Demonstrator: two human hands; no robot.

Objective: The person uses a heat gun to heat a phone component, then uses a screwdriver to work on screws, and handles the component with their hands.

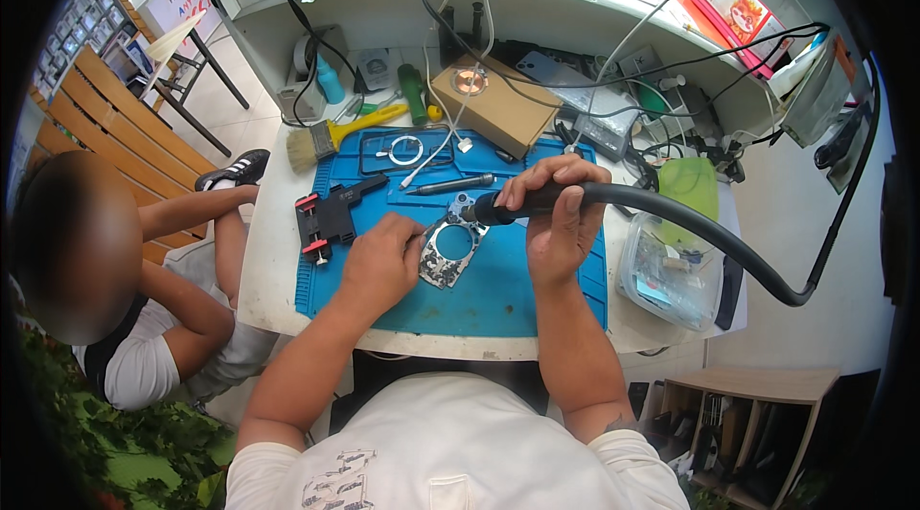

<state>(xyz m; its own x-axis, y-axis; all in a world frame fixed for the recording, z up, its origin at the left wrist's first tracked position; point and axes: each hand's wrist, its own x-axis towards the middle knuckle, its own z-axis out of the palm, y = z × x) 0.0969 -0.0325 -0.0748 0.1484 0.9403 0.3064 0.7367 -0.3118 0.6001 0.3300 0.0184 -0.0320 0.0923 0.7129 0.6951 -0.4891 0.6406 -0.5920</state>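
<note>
White desk carries a blue rubber mat before you. At the middle of this mat is a flat, mottled silver-grey plate with a round hole. Your left hand has its fingers curled at the plate's left edge; whether they pinch it, I cannot tell. Your right hand grips a thick black flexible hose, its end near the plate's top. On the mat's left side rests a black-and-red holder.

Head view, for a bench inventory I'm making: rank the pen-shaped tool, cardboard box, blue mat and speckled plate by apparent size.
Largest to smallest:
1. Blue mat, though partly covered
2. Cardboard box
3. Speckled plate
4. Pen-shaped tool
</note>
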